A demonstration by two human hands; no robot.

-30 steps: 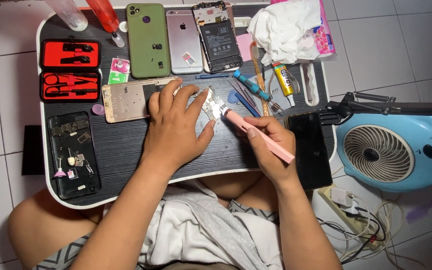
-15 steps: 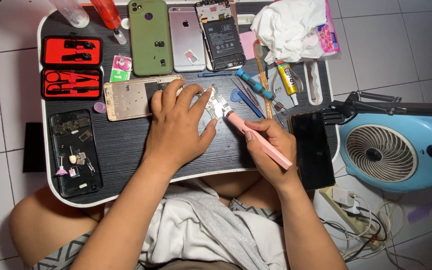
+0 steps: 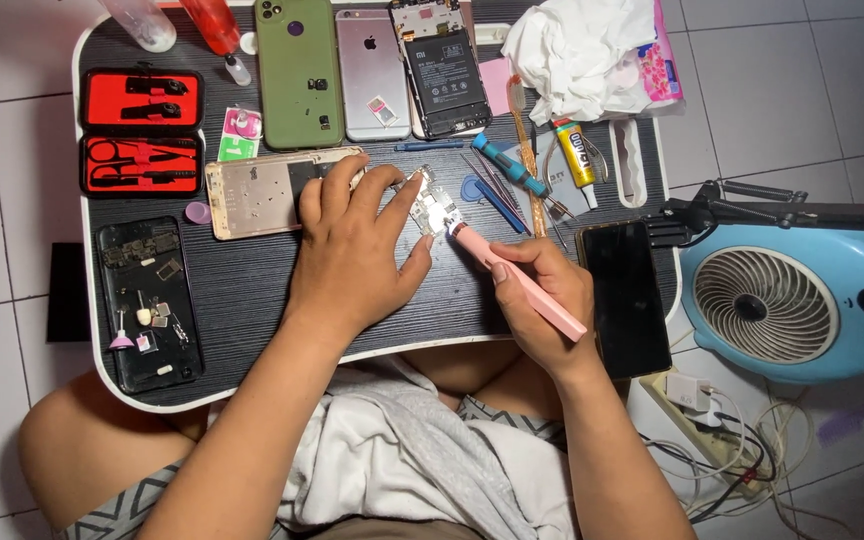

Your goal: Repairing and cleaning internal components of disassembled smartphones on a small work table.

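My left hand presses down on a small phone circuit board in the middle of the black lap table, thumb and fingers spread around it. My right hand grips a pink pen-shaped tool, and its tip touches the board's right edge. A gold phone frame lies just left of my left hand, partly under its fingers.
A red tool case, a green phone, a pink phone and an opened phone line the far edge. A dark phone back with small parts lies left. A black phone, screwdrivers, glue tube, white cloth; blue fan right.
Both hands stay on the board; the pink tool's tip has shifted only slightly along it. The view moved a little.
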